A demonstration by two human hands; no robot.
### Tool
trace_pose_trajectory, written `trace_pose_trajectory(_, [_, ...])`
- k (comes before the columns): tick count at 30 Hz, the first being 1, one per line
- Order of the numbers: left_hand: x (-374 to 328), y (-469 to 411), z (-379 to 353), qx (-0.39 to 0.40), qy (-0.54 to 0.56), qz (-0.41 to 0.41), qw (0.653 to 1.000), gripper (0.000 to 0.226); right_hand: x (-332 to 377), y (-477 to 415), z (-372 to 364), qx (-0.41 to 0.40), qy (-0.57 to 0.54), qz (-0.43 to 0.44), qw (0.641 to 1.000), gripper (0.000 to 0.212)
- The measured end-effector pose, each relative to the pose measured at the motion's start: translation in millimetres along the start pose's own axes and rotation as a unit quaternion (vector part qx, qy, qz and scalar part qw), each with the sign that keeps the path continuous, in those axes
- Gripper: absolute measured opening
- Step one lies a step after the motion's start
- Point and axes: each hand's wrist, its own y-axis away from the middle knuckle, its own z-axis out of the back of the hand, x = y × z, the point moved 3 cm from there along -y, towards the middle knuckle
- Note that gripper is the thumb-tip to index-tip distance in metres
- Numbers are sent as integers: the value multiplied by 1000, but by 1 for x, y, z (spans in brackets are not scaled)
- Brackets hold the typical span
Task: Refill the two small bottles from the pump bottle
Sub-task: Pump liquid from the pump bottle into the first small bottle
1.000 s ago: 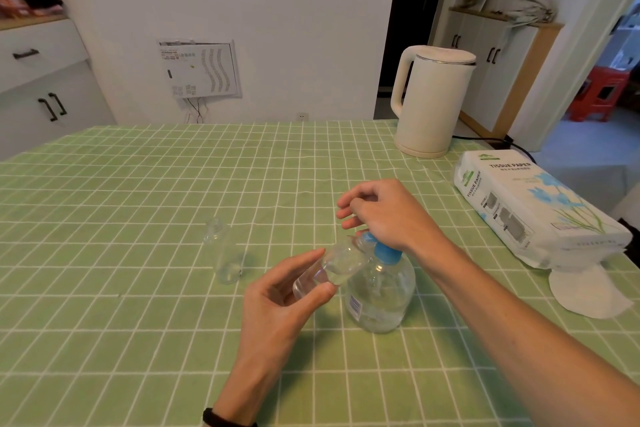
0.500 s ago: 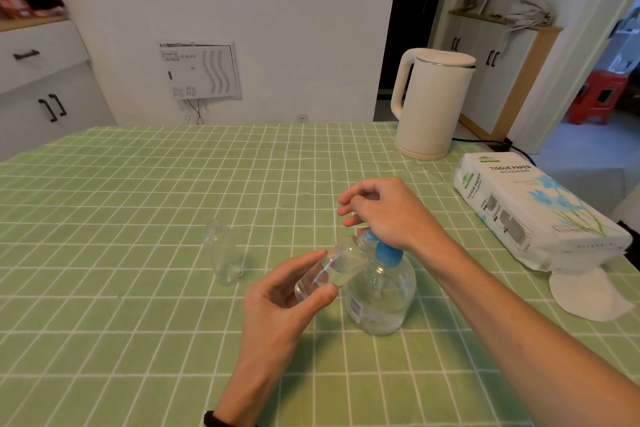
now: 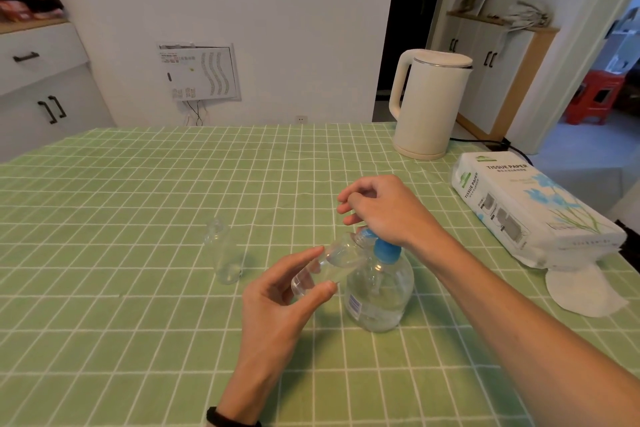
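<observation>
A clear pump bottle with a blue pump head stands on the green checked tablecloth, partly filled with clear liquid. My right hand rests on top of the pump head, fingers curled, hiding most of it. My left hand holds a small clear bottle tilted, its mouth up against the blue nozzle. A second small clear bottle stands upright on the cloth to the left, uncapped and apart from both hands.
A cream electric kettle stands at the back right, its cord running off the table. A tissue paper pack lies at the right edge with a loose white tissue in front of it.
Almost nothing has moved. My right hand stays on the pump head and my left hand keeps the small bottle at the nozzle.
</observation>
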Motion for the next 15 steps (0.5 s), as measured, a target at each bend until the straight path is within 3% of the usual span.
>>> trace_pose_trajectory(15, [2, 0, 1, 4, -33, 1, 999, 50, -5, 2, -2, -3, 7, -15, 1000, 25])
